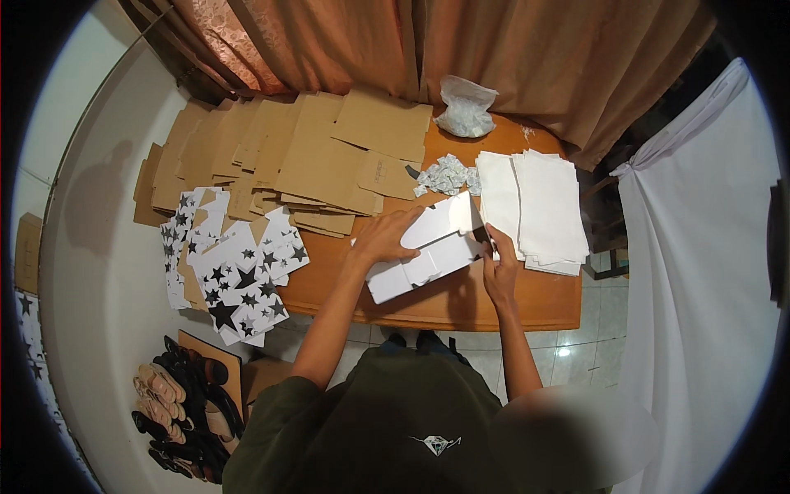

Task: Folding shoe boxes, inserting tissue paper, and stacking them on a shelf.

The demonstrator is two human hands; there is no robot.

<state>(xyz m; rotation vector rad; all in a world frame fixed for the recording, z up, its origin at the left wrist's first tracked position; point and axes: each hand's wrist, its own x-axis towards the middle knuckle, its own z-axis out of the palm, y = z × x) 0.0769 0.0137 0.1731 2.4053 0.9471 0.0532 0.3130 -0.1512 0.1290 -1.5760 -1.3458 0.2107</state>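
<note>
A white cardboard box lies slanted over the table in front of me, its right end open with a flap standing up. A few dark marks show along its edges. My left hand grips its left part, thumb pressed on the white top and fingers reaching along the far side. At the open right end, my right hand closes on the edge of the end flap; part of the fingers is hidden behind the card. Just beyond the box lies a pile of small white sachets.
Flat brown cardboard pieces overlap at the back left. Star-printed white card sheets lie at the left. White paper stacks sit at right, a clear plastic bag at the back. Shoes stand on the floor, lower left.
</note>
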